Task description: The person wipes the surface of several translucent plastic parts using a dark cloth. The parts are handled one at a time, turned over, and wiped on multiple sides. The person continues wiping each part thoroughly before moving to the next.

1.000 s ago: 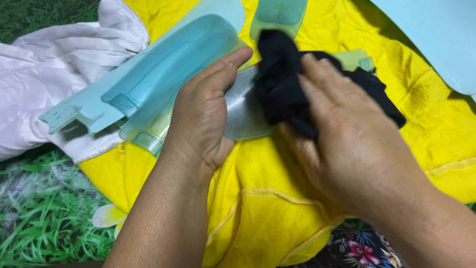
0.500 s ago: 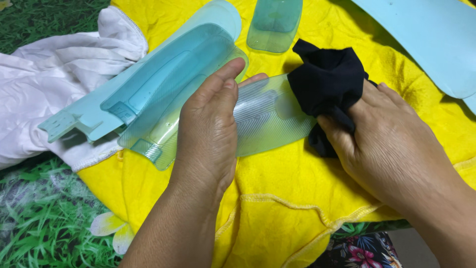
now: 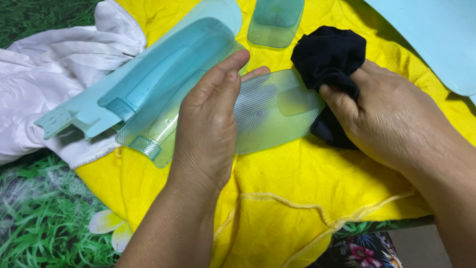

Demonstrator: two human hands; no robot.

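Hands, two, bare, centre of frame. Left hand point(image 3: 208, 124) lies flat, fingers together, pressing down on a translucent ribbed pale-green plastic blade point(image 3: 270, 111) at its left part. Right hand point(image 3: 391, 119) is clenched on a bunched black cloth point(image 3: 327, 54), which touches the blade's right end, just right of centre.

Blade: lies across a yellow towel point(image 3: 297, 178) that covers the middle and lower frame; its left end overlaps a second translucent teal plastic blade with a moulded mounting end point(image 3: 163, 89), which runs diagonally toward upper centre.

Under that, an opaque pale-blue plastic blade point(image 3: 84, 111), its hub end at left of frame.

Small teal translucent plastic piece point(image 3: 275, 22), upper centre, apart from the hands.

Large pale-blue curved plastic panel point(image 3: 436, 39), upper right corner, partly out of frame.

White crumpled cloth point(image 3: 44, 84), upper left, beneath the stacked blades.

Grass-print sheet with a flower point(image 3: 44, 208), lower left, under the towel.

Risks, as judged: the held blade is thin and rests on soft towel, so hard pressure from the cloth could flex or crack it. Overlapping blades may slide on one another if the flat palm eases. Ribbed surface may snag the cloth.
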